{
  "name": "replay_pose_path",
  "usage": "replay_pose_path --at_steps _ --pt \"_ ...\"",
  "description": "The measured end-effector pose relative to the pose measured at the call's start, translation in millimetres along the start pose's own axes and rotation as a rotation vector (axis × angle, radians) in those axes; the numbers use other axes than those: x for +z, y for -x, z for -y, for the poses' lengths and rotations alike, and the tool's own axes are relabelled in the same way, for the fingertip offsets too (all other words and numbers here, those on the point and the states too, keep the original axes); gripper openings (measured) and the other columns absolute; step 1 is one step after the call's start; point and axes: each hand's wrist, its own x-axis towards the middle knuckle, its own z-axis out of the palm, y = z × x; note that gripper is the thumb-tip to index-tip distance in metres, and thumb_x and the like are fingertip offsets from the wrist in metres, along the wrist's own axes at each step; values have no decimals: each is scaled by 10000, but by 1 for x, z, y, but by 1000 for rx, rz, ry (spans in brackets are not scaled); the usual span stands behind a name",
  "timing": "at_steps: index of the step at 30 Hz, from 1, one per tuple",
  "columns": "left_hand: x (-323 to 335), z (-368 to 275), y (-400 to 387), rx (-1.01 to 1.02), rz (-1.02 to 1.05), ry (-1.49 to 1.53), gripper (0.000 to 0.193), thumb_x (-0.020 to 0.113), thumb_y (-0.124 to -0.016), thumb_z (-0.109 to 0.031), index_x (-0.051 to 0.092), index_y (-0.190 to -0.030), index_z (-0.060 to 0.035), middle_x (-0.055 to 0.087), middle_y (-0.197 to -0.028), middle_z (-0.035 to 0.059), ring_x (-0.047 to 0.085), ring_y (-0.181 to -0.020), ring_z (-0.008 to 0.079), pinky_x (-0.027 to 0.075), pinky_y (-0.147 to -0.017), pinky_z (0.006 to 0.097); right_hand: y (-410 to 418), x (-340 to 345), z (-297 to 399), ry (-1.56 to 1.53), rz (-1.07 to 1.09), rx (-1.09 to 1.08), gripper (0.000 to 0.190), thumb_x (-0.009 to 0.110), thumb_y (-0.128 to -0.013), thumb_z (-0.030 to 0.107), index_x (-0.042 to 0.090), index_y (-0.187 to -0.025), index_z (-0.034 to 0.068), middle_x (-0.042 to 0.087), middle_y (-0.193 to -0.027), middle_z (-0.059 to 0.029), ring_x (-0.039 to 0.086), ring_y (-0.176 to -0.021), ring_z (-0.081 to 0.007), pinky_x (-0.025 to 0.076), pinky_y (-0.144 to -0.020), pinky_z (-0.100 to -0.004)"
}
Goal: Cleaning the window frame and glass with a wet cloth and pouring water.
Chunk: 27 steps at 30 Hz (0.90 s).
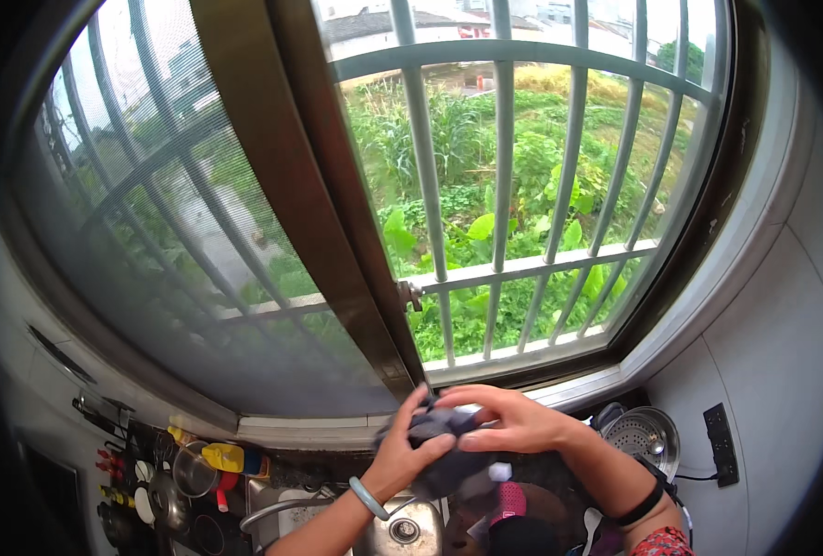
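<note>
A crumpled dark grey cloth [446,427] is held up in front of the window, above the sink. My left hand [411,445], with a pale bangle at the wrist, grips it from the left, thumb across the front. From the right, my right hand [515,420] has its curved fingers and thumb around the cloth's other side. A black band circles my right forearm. The cloth's lower part is blurred. Beneath the hands is a stainless steel sink [401,532] with a drain strainer. A curved faucet [279,511] reaches in from its left.
The barred window [501,208] rises directly ahead. At right stand a perforated steel steamer pan [644,441] and a wall socket strip [720,445]. Bottles, a yellow one [224,459] among them, a glass bowl [194,470] and a pot lid [170,502] crowd the left. A pink item [510,500] lies right of the sink.
</note>
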Motion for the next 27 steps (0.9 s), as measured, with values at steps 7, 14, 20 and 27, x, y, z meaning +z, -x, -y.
replay_pose_path --at_steps 7,14,20,27 --pt "-86 64 134 -249 -51 59 314 563 -760 -168 611 -1034 -24 632 -1017 104 588 -969 198 457 -891 301 -109 34 -24 165 -610 -144 338 575 -918 133 557 -1216 -24 650 -1081 -181 674 -830 -245 532 -751 -333" --pt "-122 115 301 -382 -181 384 560 678 -782 -451 568 -1129 -26 575 -1090 82 540 -1055 217 422 -935 347 -123 44 -20 -218 -679 98 198 552 -944 94 627 -1092 -13 655 -937 -44 646 -749 -103 572 -658 -255" --pt "-119 164 370 -410 -277 379 584 667 -791 -471 566 -1139 -13 589 -1091 97 564 -1035 214 451 -922 338 -131 43 -19 -47 -701 94 165 558 -904 51 669 -1007 -15 675 -832 -60 649 -647 -103 570 -551 -248" --pt "-94 147 350 -484 -207 480 536 652 -801 -431 560 -1142 -28 573 -1097 86 556 -1049 210 455 -918 333 -134 36 -36 305 -655 -97 146 573 -896 91 672 -957 2 694 -801 -128 683 -640 -204 532 -579 -324"
